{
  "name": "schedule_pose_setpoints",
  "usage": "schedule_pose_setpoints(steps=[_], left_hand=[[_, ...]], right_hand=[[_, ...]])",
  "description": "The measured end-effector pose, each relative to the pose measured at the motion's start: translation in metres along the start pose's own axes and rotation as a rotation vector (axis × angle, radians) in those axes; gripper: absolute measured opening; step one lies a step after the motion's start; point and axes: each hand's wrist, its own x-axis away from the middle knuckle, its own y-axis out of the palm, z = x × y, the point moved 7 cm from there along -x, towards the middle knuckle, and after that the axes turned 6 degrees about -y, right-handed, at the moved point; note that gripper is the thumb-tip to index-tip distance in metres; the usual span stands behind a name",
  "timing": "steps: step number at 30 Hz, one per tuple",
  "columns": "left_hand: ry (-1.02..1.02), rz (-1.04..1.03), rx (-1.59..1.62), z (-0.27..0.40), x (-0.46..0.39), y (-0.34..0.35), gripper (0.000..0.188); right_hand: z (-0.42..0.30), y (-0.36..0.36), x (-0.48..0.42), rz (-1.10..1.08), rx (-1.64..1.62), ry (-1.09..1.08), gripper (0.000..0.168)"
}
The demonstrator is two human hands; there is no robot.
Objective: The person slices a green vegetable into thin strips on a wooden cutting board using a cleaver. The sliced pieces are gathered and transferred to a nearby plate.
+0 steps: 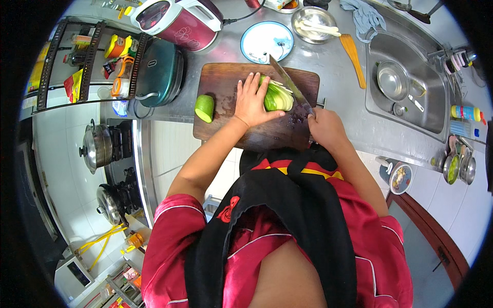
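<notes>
A wooden cutting board (254,134) lies in front of me on the steel counter. Thin slices of a green-skinned vegetable (279,98), perhaps a squash or radish, lean together on it. My left hand (252,100) rests with spread fingers against their left side, the fingertips at the slices' upper end. My right hand (327,125) is closed round the handle of a kitchen knife (289,84), whose blade slants up and left along the right side of the slices. An uncut piece of the green vegetable (204,108) stands apart near the board's left edge.
Beyond the board sit a blue-rimmed plate (265,38), a metal bowl (314,19) and a wooden spatula (352,59). A sink (416,107) holding a metal bowl is at the right. A green electric appliance (160,73) and a red-and-white one (185,29) stand at the left.
</notes>
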Motion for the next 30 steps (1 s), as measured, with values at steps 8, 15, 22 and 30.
schedule_pose_setpoints(steps=[8, 15, 22, 30], left_hand=[[-0.098, -0.251, 0.000, 0.008, -0.026, 0.006, 0.118], [-0.128, -0.315, 0.077, 0.007, -0.030, 0.010, 0.119], [-0.166, -0.131, -0.135, 0.027, -0.026, 0.002, 0.117], [-0.244, -0.292, -0.051, 0.025, -0.026, 0.015, 0.118]], right_hand=[[0.010, 0.006, 0.002, 0.004, -0.046, 0.007, 0.027], [0.016, 0.014, 0.004, -0.006, -0.053, 0.029, 0.027], [0.020, 0.018, 0.005, -0.006, -0.063, 0.063, 0.027], [0.016, 0.016, 0.009, -0.024, -0.060, 0.053, 0.026]])
